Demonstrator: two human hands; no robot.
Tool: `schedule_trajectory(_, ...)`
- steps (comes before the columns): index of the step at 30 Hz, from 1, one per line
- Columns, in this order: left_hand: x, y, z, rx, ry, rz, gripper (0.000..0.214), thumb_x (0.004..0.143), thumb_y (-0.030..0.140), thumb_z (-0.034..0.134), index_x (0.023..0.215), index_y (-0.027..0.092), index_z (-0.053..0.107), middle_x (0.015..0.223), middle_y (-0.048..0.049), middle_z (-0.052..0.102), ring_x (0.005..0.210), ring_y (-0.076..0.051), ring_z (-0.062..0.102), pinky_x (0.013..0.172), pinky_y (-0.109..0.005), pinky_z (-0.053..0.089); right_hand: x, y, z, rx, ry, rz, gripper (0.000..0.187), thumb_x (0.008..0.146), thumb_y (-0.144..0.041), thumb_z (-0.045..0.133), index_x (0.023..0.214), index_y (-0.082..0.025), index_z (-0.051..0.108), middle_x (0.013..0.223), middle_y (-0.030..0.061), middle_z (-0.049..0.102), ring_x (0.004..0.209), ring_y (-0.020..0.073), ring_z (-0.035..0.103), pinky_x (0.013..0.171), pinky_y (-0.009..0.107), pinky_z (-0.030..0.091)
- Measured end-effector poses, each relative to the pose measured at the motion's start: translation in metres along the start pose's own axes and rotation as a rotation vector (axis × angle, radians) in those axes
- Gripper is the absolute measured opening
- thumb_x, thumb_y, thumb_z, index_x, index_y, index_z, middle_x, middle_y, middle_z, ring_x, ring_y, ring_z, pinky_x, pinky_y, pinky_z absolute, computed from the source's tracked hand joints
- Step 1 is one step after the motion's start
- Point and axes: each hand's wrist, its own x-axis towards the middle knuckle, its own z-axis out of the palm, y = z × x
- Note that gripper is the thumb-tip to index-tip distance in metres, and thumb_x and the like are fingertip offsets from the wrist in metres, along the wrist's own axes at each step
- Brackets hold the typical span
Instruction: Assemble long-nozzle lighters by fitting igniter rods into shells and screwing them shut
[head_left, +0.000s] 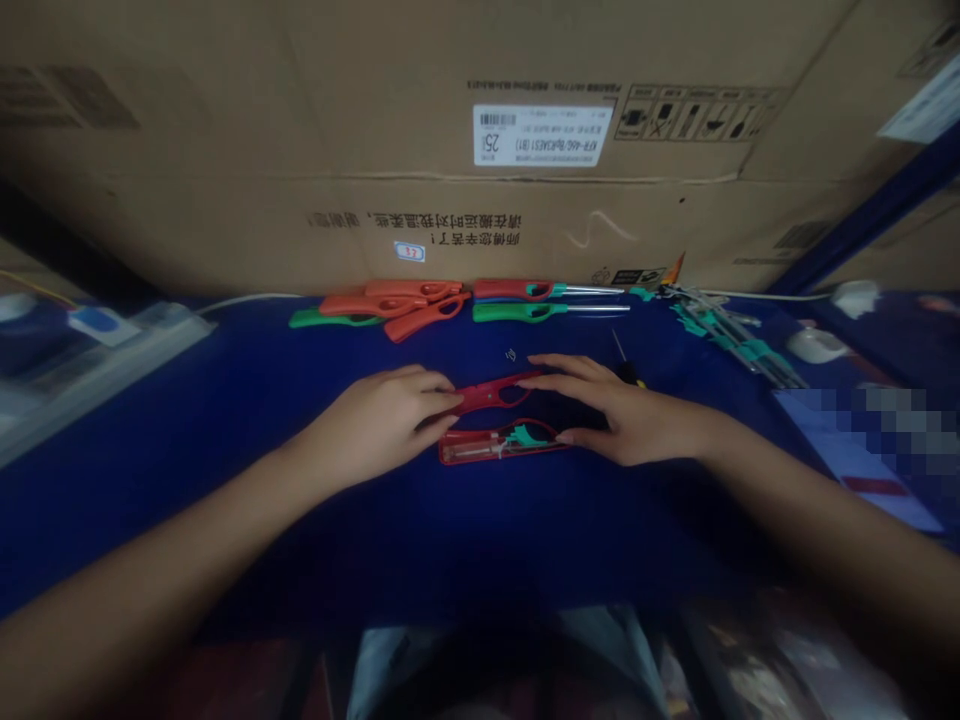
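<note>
A red lighter casing half (489, 397) is pinched at its left end between the thumb and fingers of my left hand (386, 415). Just below it on the blue table lies a second red casing half (444, 452), open side up, holding a clear tank and a teal trigger (525, 436). My right hand (622, 410) has its fingers spread: a fingertip touches the right end of the upper half, and the thumb rests by the right end of the lower one. Behind my right hand, a screwdriver (625, 371) is partly hidden.
Orange and green casings (412, 305) lie in a pile at the back left. Beside them are long-nosed lighters (517, 312). Metal rods with teal parts (739, 345) are heaped at the right. A large cardboard box (375, 120) walls off the back of the blue table (225, 400).
</note>
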Motion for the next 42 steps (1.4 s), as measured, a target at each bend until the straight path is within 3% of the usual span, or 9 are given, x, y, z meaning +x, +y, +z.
schedule_trajectory(13,0.002,0.001,0.000,-0.053,-0.002,-0.011,0.031,0.098,0.023,0.050,0.122,0.021,0.070,0.119,-0.0070,0.072,0.109,-0.025,0.065,0.093,-0.041,0.056,0.001,-0.002,0.001,-0.062,-0.020,0.047,0.060,0.093,-0.037,0.061,0.150,-0.032,0.044,0.162,0.0107,0.031,0.150,0.0341,0.029,0.116,0.064,0.030)
schedule_trajectory(16,0.002,0.002,0.001,-0.069,0.015,-0.026,0.030,0.101,0.023,0.044,0.118,0.019,0.068,0.112,-0.0084,0.072,0.105,-0.025,0.067,0.092,-0.041,0.055,0.004,0.003,0.004,-0.063,0.060,0.009,0.058,0.092,-0.039,0.063,0.146,-0.027,0.049,0.157,0.0130,0.039,0.146,0.0323,0.036,0.116,0.060,0.033)
schedule_trajectory(20,0.002,0.006,-0.002,-0.122,0.098,-0.086,0.029,0.103,0.028,0.042,0.116,0.018,0.066,0.110,-0.0087,0.071,0.103,-0.024,0.068,0.091,-0.040,0.055,0.009,0.007,0.009,-0.104,0.268,-0.064,0.044,0.095,-0.034,0.059,0.138,-0.022,0.055,0.141,0.0127,0.056,0.133,0.0268,0.051,0.112,0.050,0.039)
schedule_trajectory(24,0.003,0.015,-0.013,-0.382,0.122,-0.163,0.025,0.101,0.030,0.048,0.117,0.020,0.065,0.111,-0.0042,0.073,0.092,-0.019,0.070,0.085,-0.033,0.057,0.010,-0.001,0.012,-0.247,0.382,-0.144,0.058,0.095,-0.036,0.061,0.149,-0.025,0.041,0.133,0.0113,0.062,0.122,0.0274,0.057,0.108,0.050,0.039)
schedule_trajectory(28,0.003,0.020,-0.018,-0.766,0.007,-0.226,0.023,0.097,0.030,0.054,0.115,0.022,0.066,0.109,-0.0028,0.075,0.090,-0.018,0.072,0.076,-0.028,0.059,0.009,-0.014,0.014,-0.281,0.411,-0.232,0.048,0.097,-0.037,0.058,0.142,-0.022,0.048,0.113,0.0092,0.070,0.105,0.0250,0.063,0.101,0.046,0.040)
schedule_trajectory(30,0.004,0.021,-0.017,-0.872,0.007,-0.238,0.027,0.096,0.029,0.054,0.119,0.021,0.065,0.111,-0.0051,0.074,0.091,-0.018,0.072,0.074,-0.028,0.060,0.009,-0.017,0.016,-0.260,0.389,-0.225,0.043,0.097,-0.039,0.058,0.136,-0.020,0.053,0.106,0.0086,0.071,0.099,0.0248,0.063,0.096,0.044,0.042)
schedule_trajectory(35,0.001,0.021,-0.015,-0.615,0.088,-0.157,0.032,0.092,0.036,0.065,0.121,0.024,0.067,0.118,-0.0061,0.069,0.095,-0.019,0.069,0.079,-0.029,0.059,0.011,-0.017,0.019,-0.180,0.316,-0.126,0.041,0.095,-0.042,0.062,0.129,-0.020,0.058,0.110,0.0102,0.070,0.103,0.0267,0.060,0.095,0.043,0.041)
schedule_trajectory(38,-0.002,0.021,-0.012,-0.421,0.056,-0.048,0.032,0.095,0.036,0.064,0.125,0.026,0.066,0.117,-0.0049,0.068,0.102,-0.020,0.068,0.090,-0.032,0.056,0.012,-0.017,0.021,-0.169,0.283,-0.114,0.040,0.094,-0.045,0.062,0.125,-0.020,0.059,0.110,0.0101,0.068,0.103,0.0259,0.059,0.094,0.042,0.040)
schedule_trajectory(42,-0.003,0.020,-0.012,-0.267,-0.003,-0.016,0.028,0.097,0.032,0.060,0.124,0.026,0.066,0.115,-0.0045,0.069,0.102,-0.021,0.067,0.091,-0.034,0.054,0.012,-0.018,0.024,-0.186,0.246,-0.122,0.039,0.093,-0.048,0.062,0.121,-0.020,0.062,0.110,0.0098,0.067,0.103,0.0253,0.058,0.094,0.042,0.040)
